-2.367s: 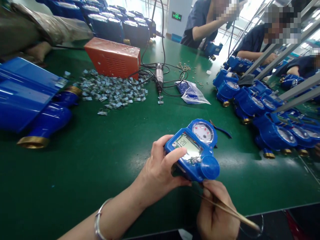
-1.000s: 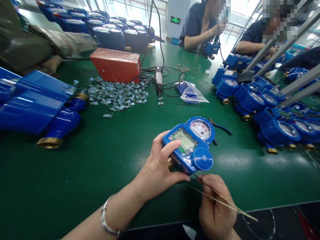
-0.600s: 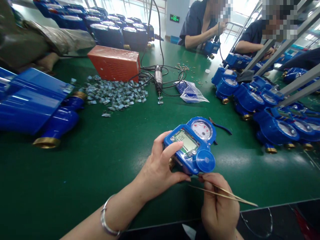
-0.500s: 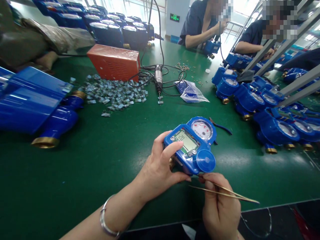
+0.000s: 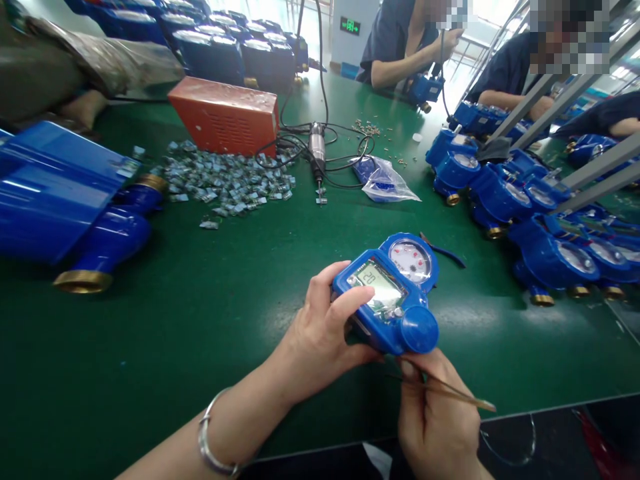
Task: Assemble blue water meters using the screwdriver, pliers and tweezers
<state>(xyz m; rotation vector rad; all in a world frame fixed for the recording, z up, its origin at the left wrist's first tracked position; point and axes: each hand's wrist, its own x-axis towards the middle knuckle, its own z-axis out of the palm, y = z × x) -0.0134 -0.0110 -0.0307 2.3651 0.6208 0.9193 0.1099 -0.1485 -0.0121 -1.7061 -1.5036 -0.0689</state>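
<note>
My left hand (image 5: 320,327) grips the left side of a blue water meter (image 5: 380,333), its forefinger lying over the small display. The meter is tilted toward me, showing a lit screen, a round white dial and a round blue cap. Just below the cap, my right hand (image 5: 440,407) is closed around thin brass-coloured tweezers (image 5: 465,395), their back end sticking out to the right. The right fingertips are at the meter's lower edge, partly hidden by it. Behind the meter lie blue-handled pliers (image 5: 447,255).
A heap of small clear-and-blue parts (image 5: 225,180) lies before an orange box (image 5: 225,117). An electric screwdriver (image 5: 317,150) and a plastic bag (image 5: 385,180) are beyond. More blue meters (image 5: 550,250) stand right; a large one (image 5: 85,213) is at left. Co-workers (image 5: 395,47) sit across the table.
The water meter has shifted slightly right and turned a little in my left hand. My right hand has turned, and the tweezers now look more edge-on.
</note>
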